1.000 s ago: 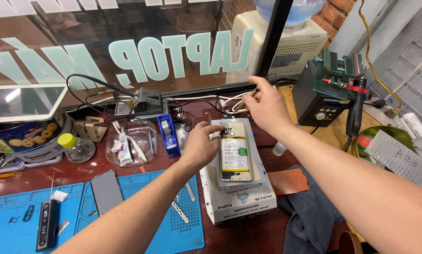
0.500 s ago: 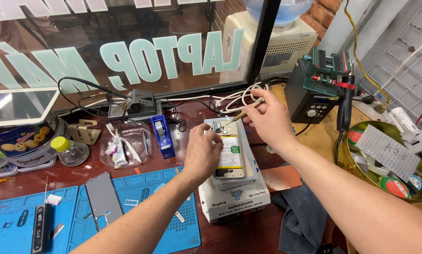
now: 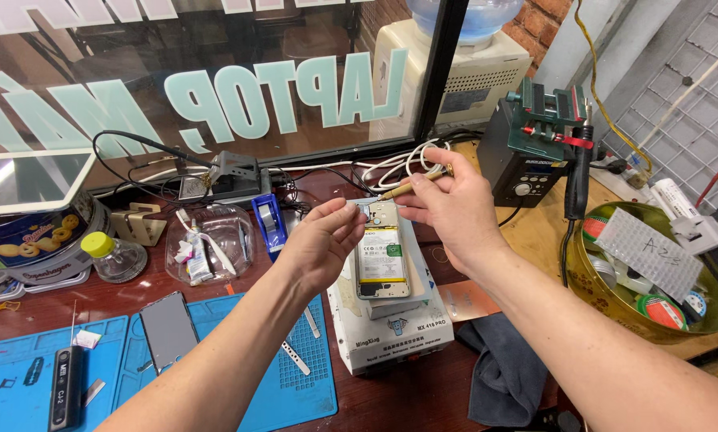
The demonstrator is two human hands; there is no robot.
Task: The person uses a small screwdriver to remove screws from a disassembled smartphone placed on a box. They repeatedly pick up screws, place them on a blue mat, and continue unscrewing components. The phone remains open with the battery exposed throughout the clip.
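Carefully, our right hand (image 3: pixel 455 208) pinches the slim brass-tipped tool (image 3: pixel 411 186); our left hand (image 3: pixel 319 240), fingertips pinched together, hovers above the opened white-framed phone (image 3: pixel 381 260) below.

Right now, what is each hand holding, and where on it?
Right hand: a thin gold-coloured tool, gripped at its rear end, tip toward the left hand. The left pinches something small and pale at its fingertips; too small to identify.

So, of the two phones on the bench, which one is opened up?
The phone lying on the white box between both hands: its back is off, battery showing. The other, a grey phone, lies closed on the blue mat to the left.
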